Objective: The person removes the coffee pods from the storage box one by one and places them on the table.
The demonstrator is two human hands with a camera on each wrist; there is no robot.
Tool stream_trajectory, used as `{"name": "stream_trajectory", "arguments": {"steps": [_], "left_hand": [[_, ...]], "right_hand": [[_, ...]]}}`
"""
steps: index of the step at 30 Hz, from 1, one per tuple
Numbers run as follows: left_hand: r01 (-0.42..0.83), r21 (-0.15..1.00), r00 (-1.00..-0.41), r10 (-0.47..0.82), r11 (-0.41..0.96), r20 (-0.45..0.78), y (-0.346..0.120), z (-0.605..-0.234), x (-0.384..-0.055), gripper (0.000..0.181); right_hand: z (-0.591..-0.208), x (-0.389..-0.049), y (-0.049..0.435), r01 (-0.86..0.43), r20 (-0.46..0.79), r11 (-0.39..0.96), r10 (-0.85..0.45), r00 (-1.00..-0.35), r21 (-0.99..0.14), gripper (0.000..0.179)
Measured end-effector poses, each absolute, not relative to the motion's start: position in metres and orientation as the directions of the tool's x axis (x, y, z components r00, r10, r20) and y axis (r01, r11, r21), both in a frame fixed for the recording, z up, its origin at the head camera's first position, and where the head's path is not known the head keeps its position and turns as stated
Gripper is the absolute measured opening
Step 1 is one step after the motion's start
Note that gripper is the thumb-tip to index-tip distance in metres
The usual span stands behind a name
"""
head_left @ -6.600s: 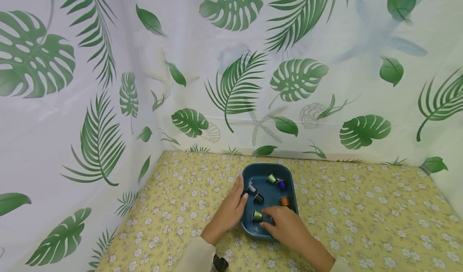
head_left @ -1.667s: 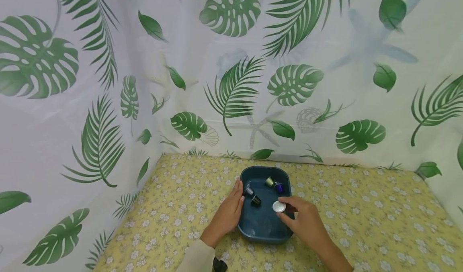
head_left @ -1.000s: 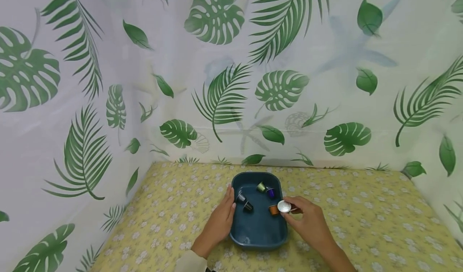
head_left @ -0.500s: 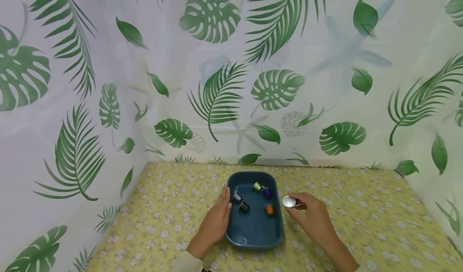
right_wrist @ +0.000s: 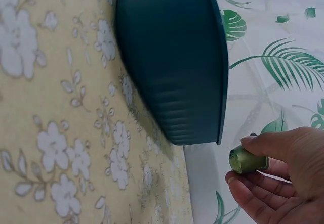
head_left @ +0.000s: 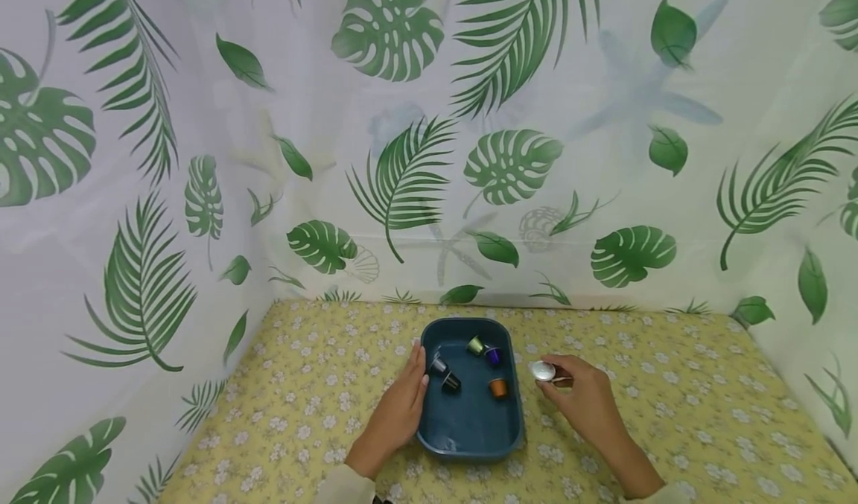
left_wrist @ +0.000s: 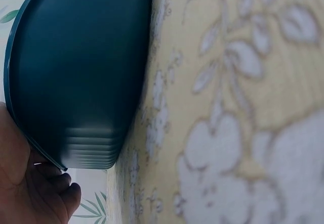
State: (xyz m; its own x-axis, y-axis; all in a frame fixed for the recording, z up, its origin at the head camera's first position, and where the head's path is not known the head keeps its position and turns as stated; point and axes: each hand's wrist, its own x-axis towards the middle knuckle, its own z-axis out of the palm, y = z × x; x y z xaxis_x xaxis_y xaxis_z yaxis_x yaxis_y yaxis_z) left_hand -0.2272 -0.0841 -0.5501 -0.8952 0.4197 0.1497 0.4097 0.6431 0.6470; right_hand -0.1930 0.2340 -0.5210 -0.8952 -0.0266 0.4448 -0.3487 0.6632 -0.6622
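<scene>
In the head view my right hand (head_left: 586,396) pinches a green coffee capsule between thumb and fingers, just off the tray's right side. Its silver lid (head_left: 542,371) faces the head camera; the right wrist view shows the green body of the capsule (right_wrist: 247,159). My left hand (head_left: 395,403) holds the left rim of a dark blue tray (head_left: 471,455), thumb at the edge, other fingers along the outer wall. Inside lie a green capsule (head_left: 475,345), a purple capsule (head_left: 493,356), an orange capsule (head_left: 498,388), a silver-grey capsule (head_left: 439,365) and a black capsule (head_left: 452,382).
The tray stands on a yellow floral tablecloth (head_left: 322,385). White sheeting with green leaf prints (head_left: 402,281) rises behind the table and at both sides.
My right hand has taken the green capsule from the tray's near end and carried it up and right, past the right rim. My left hand stays at the tray. The head view has shifted slightly.
</scene>
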Motion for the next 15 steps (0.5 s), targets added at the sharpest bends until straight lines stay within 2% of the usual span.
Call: {"name": "stream_trajectory", "arguments": {"steps": [15], "left_hand": [[0.421,0.619,-0.890,0.434,0.663,0.140,-0.087,-0.550,-0.229,0.056]], "right_hand": [[-0.533,-0.209,0.240,-0.303,0.392,0.679,-0.024,-0.919,-0.669,0.038]]}}
